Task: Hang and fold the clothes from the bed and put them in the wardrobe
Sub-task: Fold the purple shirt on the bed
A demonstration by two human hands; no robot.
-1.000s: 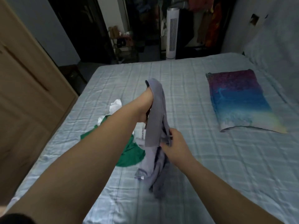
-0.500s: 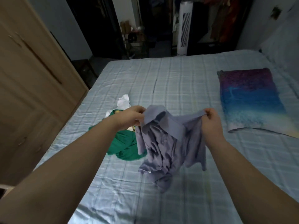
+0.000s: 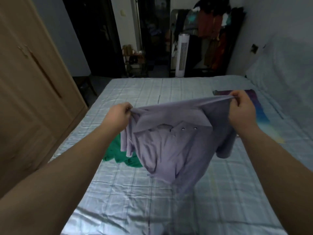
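A lavender polo shirt [image 3: 171, 145] with a collar and buttons hangs spread out above the bed [image 3: 135, 197]. My left hand [image 3: 118, 114] grips its left shoulder and my right hand [image 3: 241, 107] pinches its right shoulder, so the top edge is stretched between them. The shirt's lower part hangs crumpled just above the sheet. A green garment [image 3: 118, 155] lies on the bed behind the shirt, partly hidden by it. The wooden wardrobe [image 3: 30, 99] stands at the left with its doors closed.
A purple-and-blue pillow [image 3: 260, 109] lies at the bed's right side, partly behind my right hand. Beyond the bed stand a white tower fan [image 3: 182, 56], a rack of hanging clothes [image 3: 213, 34] and a dark doorway [image 3: 94, 36].
My hands have moved apart and upward, spreading the bunched shirt open by its shoulders. The view has tilted up toward the far wall.
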